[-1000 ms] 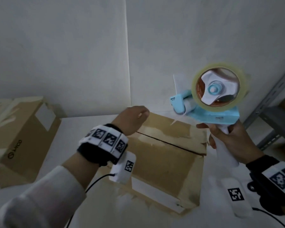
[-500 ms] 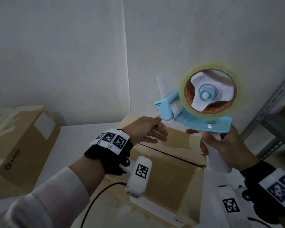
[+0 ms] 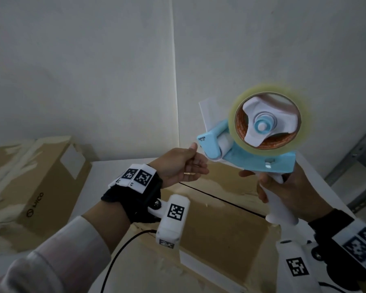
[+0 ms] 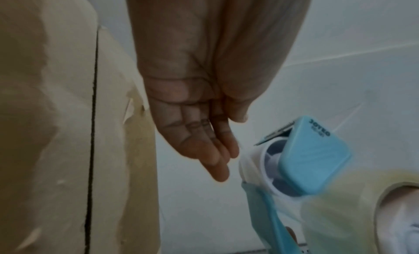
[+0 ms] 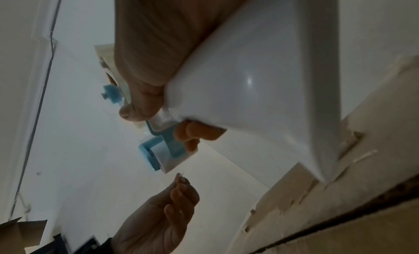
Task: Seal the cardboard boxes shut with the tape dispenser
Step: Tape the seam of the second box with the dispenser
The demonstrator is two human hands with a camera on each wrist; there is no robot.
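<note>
My right hand (image 3: 283, 193) grips the white handle of a blue tape dispenser (image 3: 260, 159) and holds it up in the air, its clear tape roll (image 3: 239, 115) on top. My left hand (image 3: 191, 158) reaches to the dispenser's front roller. Thumb and forefinger are pressed together there, pinching the loose clear tape end, which barely shows in the right wrist view just below the roller (image 5: 167, 159). The other fingers (image 4: 215, 159) lie straight. Below both hands sits a cardboard box (image 3: 218, 231) with its flaps closed and a dark open seam (image 3: 224, 200) across the top.
A second, larger cardboard box (image 3: 30, 182) stands at the left on the white table (image 3: 114, 174). White walls meet in a corner behind. A grey metal shelf frame (image 3: 355, 166) is at the right edge. Cables run from both wrist cameras.
My left hand rose from the box's flap to the dispenser's front, where it pinches. The right hand brought the dispenser slightly left and closer.
</note>
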